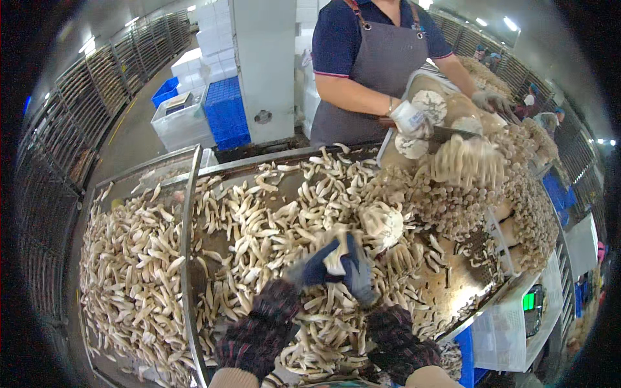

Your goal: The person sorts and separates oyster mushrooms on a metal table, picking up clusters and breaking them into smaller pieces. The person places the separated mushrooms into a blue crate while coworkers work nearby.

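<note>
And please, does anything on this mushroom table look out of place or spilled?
Nothing clearly stands out. The loose mushrooms lie heaped on both sides of the metal divider, and a few stray mushrooms lie apart at right, but that looks like ordinary scatter, not a spill.

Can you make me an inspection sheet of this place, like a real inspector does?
Surface: table, bare patch with glare at right; metal rail crossing toward the left.
Things: loose pale mushrooms on both sides of the rail; mushroom clumps piled at far right.
Clutter: small mushroom bits beside the bare patch.
Fingers: blurred; left hand and right hand, both gloved, with a pale mushroom piece between them.
Cables: nothing seen.
Surroundings: co-worker opposite with a blade; blue crate; racks.
</note>
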Motion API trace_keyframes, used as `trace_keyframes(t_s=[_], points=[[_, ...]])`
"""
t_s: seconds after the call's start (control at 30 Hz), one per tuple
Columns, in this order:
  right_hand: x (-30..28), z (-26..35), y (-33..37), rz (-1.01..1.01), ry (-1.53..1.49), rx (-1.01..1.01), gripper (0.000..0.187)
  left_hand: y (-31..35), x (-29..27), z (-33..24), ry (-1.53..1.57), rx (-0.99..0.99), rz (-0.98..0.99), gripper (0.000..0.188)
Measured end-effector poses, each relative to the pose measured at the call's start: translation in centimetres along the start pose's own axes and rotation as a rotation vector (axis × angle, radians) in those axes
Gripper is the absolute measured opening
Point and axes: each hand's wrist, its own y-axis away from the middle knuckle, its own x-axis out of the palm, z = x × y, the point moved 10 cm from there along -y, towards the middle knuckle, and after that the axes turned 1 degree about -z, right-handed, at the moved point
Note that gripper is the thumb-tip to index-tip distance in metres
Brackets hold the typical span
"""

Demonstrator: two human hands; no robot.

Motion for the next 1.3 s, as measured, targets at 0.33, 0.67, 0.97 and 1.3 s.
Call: trace_keyframes(t_s=[0.33,0.67,0.97,1.3], points=[[2.5,14.0,14.8,0.078,0.309,-0.303,0.039,17.6,-2.4,15.3,0.835,0.296,-0.571,0.022],[3.3,3.2,16.9,0.134,0.023,0.235,0.047,22.5,-0.2,15.8,-0.721,0.237,-0.772,0.016],[5.6,3.1,18.3,0.436,-0.115,0.289,0.038,22.0,-0.5,15.9,-0.209,0.08,-0.671,0.031],[7.6,3.1,17.4,0.377,-0.404,0.356,0.043,22.9,-4.6,16.7,0.048,0.228,-1.01,0.05]])
